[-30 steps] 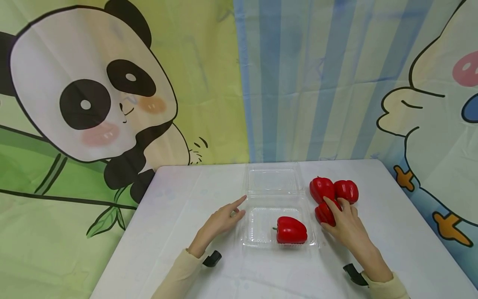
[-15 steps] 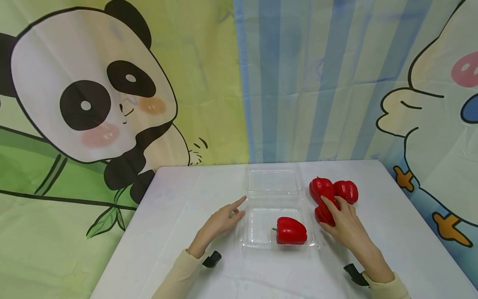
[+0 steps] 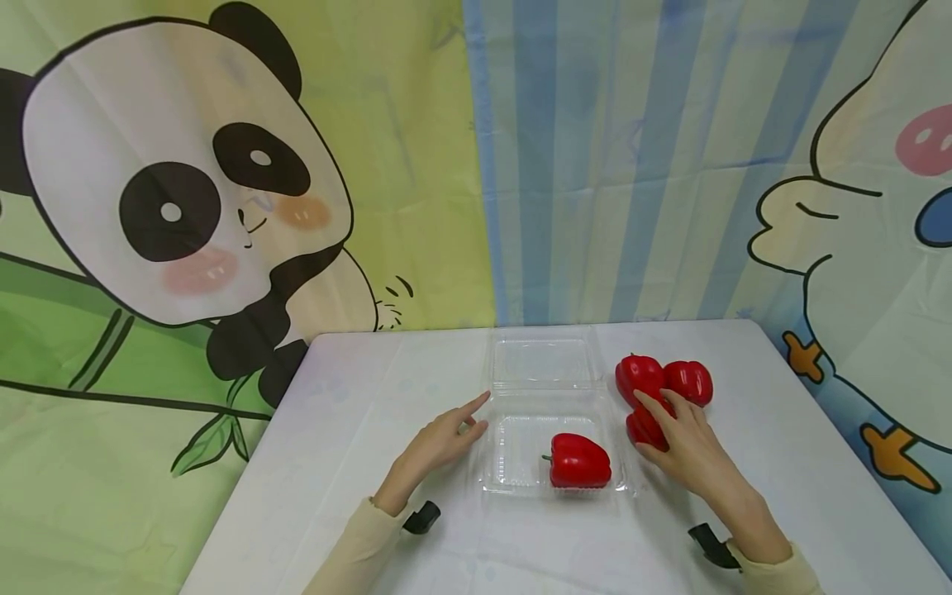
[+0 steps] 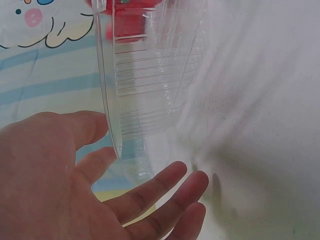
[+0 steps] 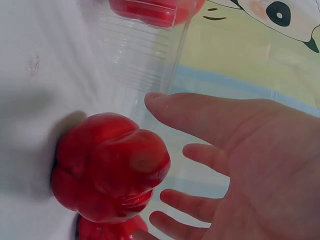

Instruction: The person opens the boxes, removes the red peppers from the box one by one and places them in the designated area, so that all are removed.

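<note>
A clear plastic clamshell box (image 3: 513, 450) lies open on the white table, with one red bell pepper (image 3: 580, 461) inside its near tray at the right. My left hand (image 3: 440, 436) is at the box's left edge; in the left wrist view its thumb and index finger are by the rim, the other fingers spread. To the right of the box, my right hand (image 3: 687, 442) hovers around a near red bell pepper (image 5: 110, 167), partly hidden by it in the head view. The right wrist view shows a gap between the fingers and this pepper.
Two more red bell peppers, a left one (image 3: 638, 376) and a right one (image 3: 688, 382), sit just behind the near one. The box's hinged lid (image 3: 546, 361) lies back toward the far table edge. A printed cloth (image 3: 416, 165) hangs behind the table (image 3: 357, 388).
My right hand has shifted very slightly left over the near bell pepper. The left hand, the box and the peppers have stayed in place.
</note>
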{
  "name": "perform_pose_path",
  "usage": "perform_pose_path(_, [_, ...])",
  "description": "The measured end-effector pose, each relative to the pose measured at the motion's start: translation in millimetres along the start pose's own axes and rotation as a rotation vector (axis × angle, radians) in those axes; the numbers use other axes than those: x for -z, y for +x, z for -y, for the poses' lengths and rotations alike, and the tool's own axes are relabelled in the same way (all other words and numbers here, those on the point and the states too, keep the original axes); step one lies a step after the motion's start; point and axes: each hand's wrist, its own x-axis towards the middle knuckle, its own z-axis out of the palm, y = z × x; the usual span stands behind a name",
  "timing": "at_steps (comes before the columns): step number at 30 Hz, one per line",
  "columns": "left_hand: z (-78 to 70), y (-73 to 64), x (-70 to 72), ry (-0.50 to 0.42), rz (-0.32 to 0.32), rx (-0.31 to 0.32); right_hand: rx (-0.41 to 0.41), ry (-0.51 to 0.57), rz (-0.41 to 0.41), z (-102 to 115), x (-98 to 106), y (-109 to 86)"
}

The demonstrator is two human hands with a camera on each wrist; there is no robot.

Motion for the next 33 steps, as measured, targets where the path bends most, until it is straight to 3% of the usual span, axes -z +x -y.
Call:
perform_pose_path(13, [0.2,-0.5,0.0,0.001,0.002,0.000,0.096,0.012,0.018,3,6,3.1])
perform_pose_path(33, [-0.7,0.2,0.5,0.009,-0.001,-0.001,0.208,0.072,0.118,9,12,9.3])
